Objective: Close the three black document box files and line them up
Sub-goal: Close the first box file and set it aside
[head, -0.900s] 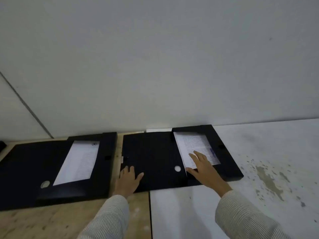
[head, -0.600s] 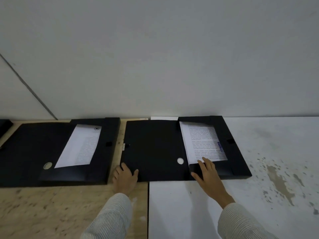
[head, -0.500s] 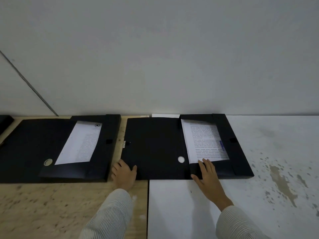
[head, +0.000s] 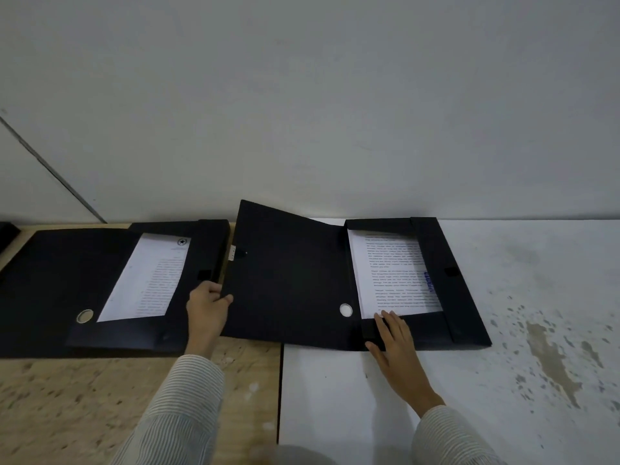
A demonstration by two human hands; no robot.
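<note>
Two black box files lie open against the wall, each with a printed sheet inside. The right box file (head: 466,297) has its cover (head: 288,283) raised off the table at the left edge. My left hand (head: 206,305) grips that cover's left edge. My right hand (head: 394,344) lies flat on the front wall of the right file's tray, fingertips at the paper (head: 396,273). The left box file (head: 60,283) lies flat and open with its own paper (head: 147,276). A sliver of a third black file (head: 8,233) shows at the far left edge.
The files rest on a wooden tabletop (head: 84,397) on the left and a white stained tabletop (head: 503,380) on the right, with a seam between them. A plain wall (head: 302,112) stands right behind the files.
My left hand has taken hold of the right file's cover edge and lifted it off the table. My right hand stayed on the tray's front.
</note>
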